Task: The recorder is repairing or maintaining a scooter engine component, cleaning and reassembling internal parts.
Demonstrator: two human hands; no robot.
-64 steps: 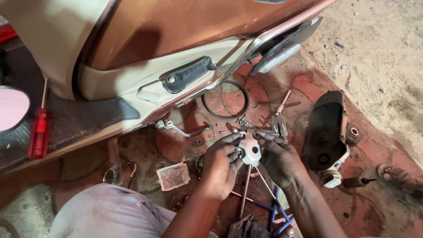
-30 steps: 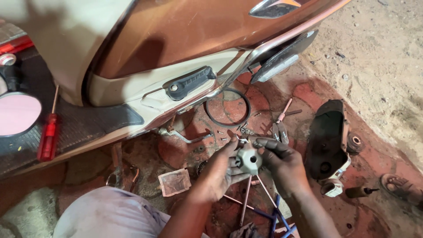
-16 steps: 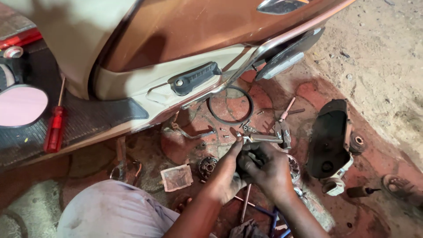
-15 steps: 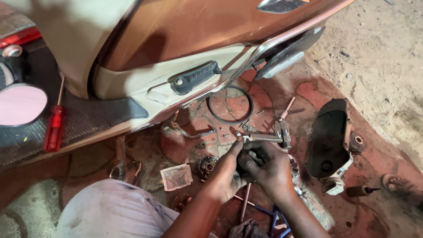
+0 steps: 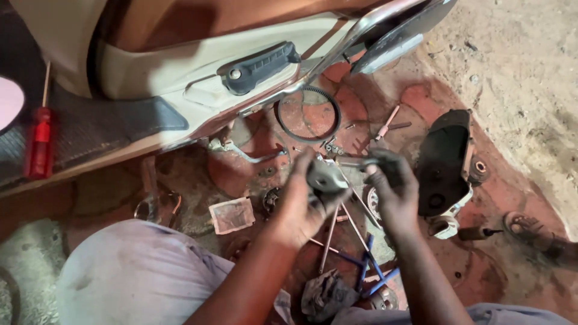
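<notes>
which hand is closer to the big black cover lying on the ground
Right. The right hand sits just beside the black cover's left edge, nearly touching it. The left hand is further left, holding a small grey metal part, with the right hand between it and the cover.

The left hand (image 5: 301,204) and right hand (image 5: 391,189) are motion-blurred — the small metal part (image 5: 326,176) between them stays indistinct; the scooter body (image 5: 198,54) is cut off by the top edge.
</notes>
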